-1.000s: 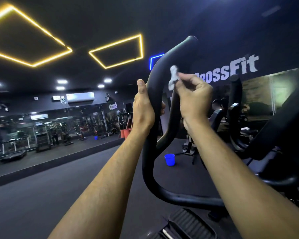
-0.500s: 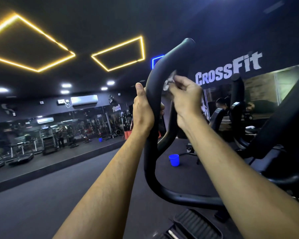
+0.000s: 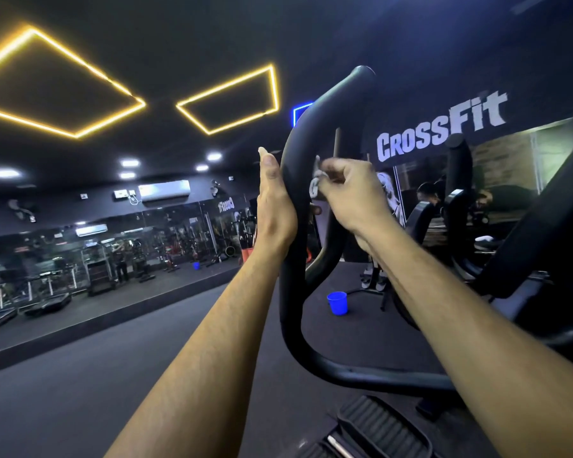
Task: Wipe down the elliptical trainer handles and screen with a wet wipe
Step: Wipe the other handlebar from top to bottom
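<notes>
The black curved elliptical handle (image 3: pixel 291 302) rises in the middle of the view. My left hand (image 3: pixel 275 209) holds it from the left, thumb pointing up along the tube and fingers wrapped behind it. My right hand (image 3: pixel 351 193) pinches a small white wet wipe (image 3: pixel 317 171) against the handle's inner right side, level with my left hand; the wipe is blurred. A second upright handle (image 3: pixel 457 180) stands further right. The screen is not in view.
The dark machine body (image 3: pixel 543 246) fills the right side, and a ribbed pedal (image 3: pixel 377 424) lies below. A blue cup (image 3: pixel 337 303) stands on the raised dark floor beyond the handle. Mirrors and gym machines line the left wall.
My right hand has slid the wipe down the handle from near its upper bend to the level of my left hand. My left thumb has straightened upward.
</notes>
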